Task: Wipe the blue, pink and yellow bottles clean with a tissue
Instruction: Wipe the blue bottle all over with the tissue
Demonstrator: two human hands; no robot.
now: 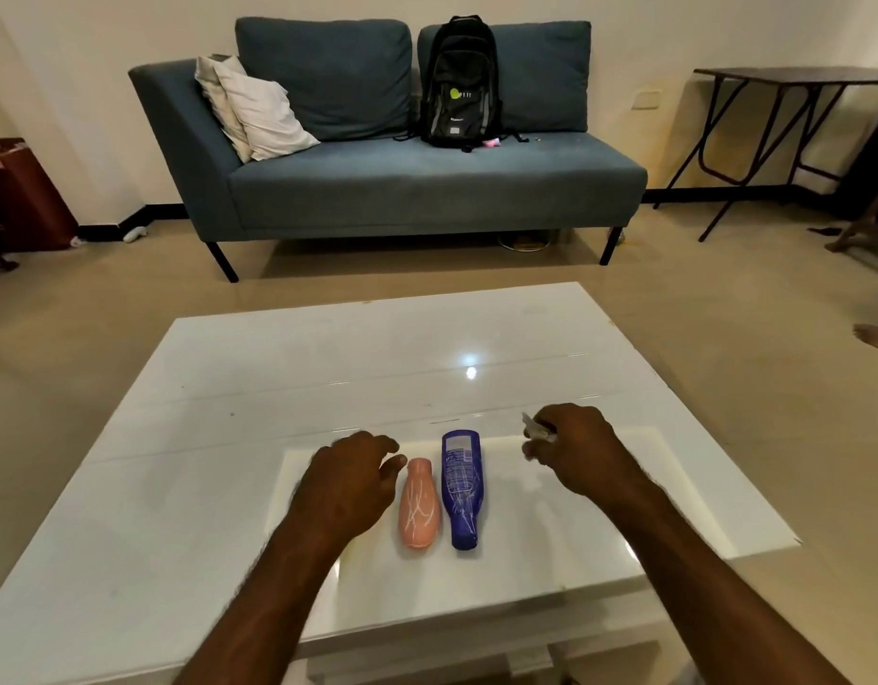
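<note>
A pink bottle and a blue bottle lie side by side on a white mat on the glossy white table. Both carry white scribble marks. My left hand hovers just left of the pink bottle, fingers curled and apart, holding nothing. My right hand is to the right of the blue bottle, pinched shut on a small crumpled tissue. No yellow bottle shows; my left hand and arm may hide it.
A blue sofa with a black backpack and white pillows stands beyond the table. A dark folding table is at the far right, a red-brown cabinet at the left. Someone's foot shows at the right edge.
</note>
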